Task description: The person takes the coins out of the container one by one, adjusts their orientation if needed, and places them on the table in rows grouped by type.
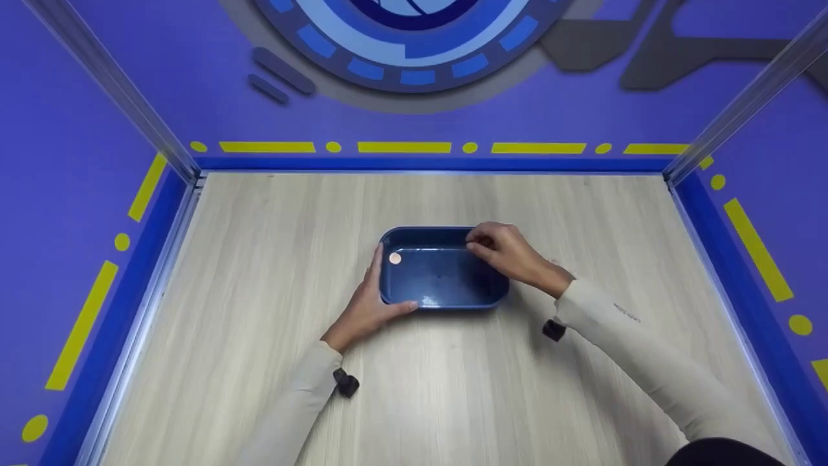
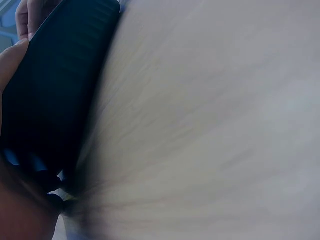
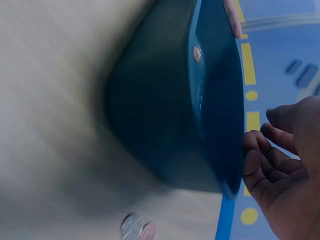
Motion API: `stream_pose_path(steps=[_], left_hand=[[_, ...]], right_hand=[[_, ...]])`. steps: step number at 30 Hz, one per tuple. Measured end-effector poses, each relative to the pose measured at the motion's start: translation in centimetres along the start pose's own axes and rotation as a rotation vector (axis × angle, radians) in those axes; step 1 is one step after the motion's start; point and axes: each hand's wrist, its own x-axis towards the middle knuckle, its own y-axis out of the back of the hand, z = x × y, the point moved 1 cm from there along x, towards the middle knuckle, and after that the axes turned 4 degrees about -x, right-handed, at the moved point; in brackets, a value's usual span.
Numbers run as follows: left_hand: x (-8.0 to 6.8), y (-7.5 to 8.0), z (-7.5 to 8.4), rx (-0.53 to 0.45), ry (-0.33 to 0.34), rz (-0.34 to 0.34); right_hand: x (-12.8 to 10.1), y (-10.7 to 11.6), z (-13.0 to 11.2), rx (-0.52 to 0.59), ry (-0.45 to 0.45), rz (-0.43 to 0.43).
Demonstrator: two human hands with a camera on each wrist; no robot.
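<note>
A dark blue rectangular container [image 1: 440,278] with rounded corners sits in front of the person. My left hand [image 1: 370,299] grips its left end, thumb along the front rim and fingers along the side wall. Inside, near the left end, lies a copper-coloured coin [image 1: 395,258], visible through the opening in the right wrist view too. My right hand [image 1: 508,251] is over the back right of the rim, fingers loosely curled. In the right wrist view its thumb and forefinger stand slightly apart, and nothing shows between them. The other fingertips are right at the rim.
Outside the container, a silver coin [image 3: 131,227] and a copper coin [image 3: 148,231] lie on the wood-grain table [image 1: 272,259]. Blue patterned panels [image 1: 414,123] with metal edging close off the back and both sides.
</note>
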Motion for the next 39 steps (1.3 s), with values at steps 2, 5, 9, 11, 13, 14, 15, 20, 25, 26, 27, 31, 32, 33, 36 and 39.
stream_pose_path(steps=[2, 5, 9, 11, 13, 14, 15, 20, 25, 26, 27, 31, 32, 33, 36, 39], left_hand=[[-0.1, 0.0, -0.1, -0.009, -0.003, 0.0], [-0.4, 0.0, -0.5, -0.024, 0.004, 0.008], [-0.8, 0.2, -0.9, -0.032, 0.013, 0.024], [-0.9, 0.3, -1.0, -0.03, 0.012, 0.027], [-1.0, 0.2, -1.0, -0.028, 0.009, 0.025], [-1.0, 0.2, -1.0, -0.027, 0.009, 0.024], [-1.0, 0.2, -0.9, -0.027, 0.01, 0.023], [-0.9, 0.2, -0.6, -0.025, 0.003, 0.013], [-0.6, 0.1, -0.4, -0.021, -0.001, 0.002], [-0.6, 0.1, -0.4, -0.02, -0.001, 0.0], [-0.5, 0.1, -0.3, -0.017, -0.004, -0.001], [-0.2, 0.0, -0.3, -0.011, -0.01, -0.007], [-0.1, 0.0, -0.3, -0.01, -0.009, -0.01], [-0.1, 0.0, -0.3, -0.013, -0.01, -0.013], [0.1, 0.0, -0.3, -0.02, -0.008, -0.019], [0.1, 0.1, -0.3, -0.02, -0.014, -0.022]], right_hand=[[0.8, -0.6, -0.4, -0.018, 0.015, -0.037], [2.1, -1.8, -0.9, -0.03, 0.04, -0.095], [3.7, -3.5, -1.3, -0.051, 0.075, -0.165], [4.3, -4.1, -1.4, -0.065, 0.085, -0.196], [4.8, -4.6, -1.5, -0.078, 0.093, -0.223], [5.0, -4.7, -1.5, -0.079, 0.097, -0.236], [5.2, -4.9, -1.5, -0.08, 0.104, -0.246], [5.9, -5.3, -1.7, -0.075, 0.127, -0.278], [6.6, -5.7, -2.0, -0.078, 0.128, -0.325], [6.8, -5.8, -2.1, -0.082, 0.131, -0.331], [6.9, -5.9, -2.1, -0.087, 0.137, -0.337], [7.5, -6.5, -2.3, -0.111, 0.155, -0.364], [7.6, -6.6, -2.3, -0.117, 0.157, -0.374], [7.7, -6.7, -2.3, -0.12, 0.16, -0.384], [8.0, -7.0, -2.4, -0.13, 0.167, -0.411], [8.3, -7.1, -2.5, -0.124, 0.162, -0.438]])
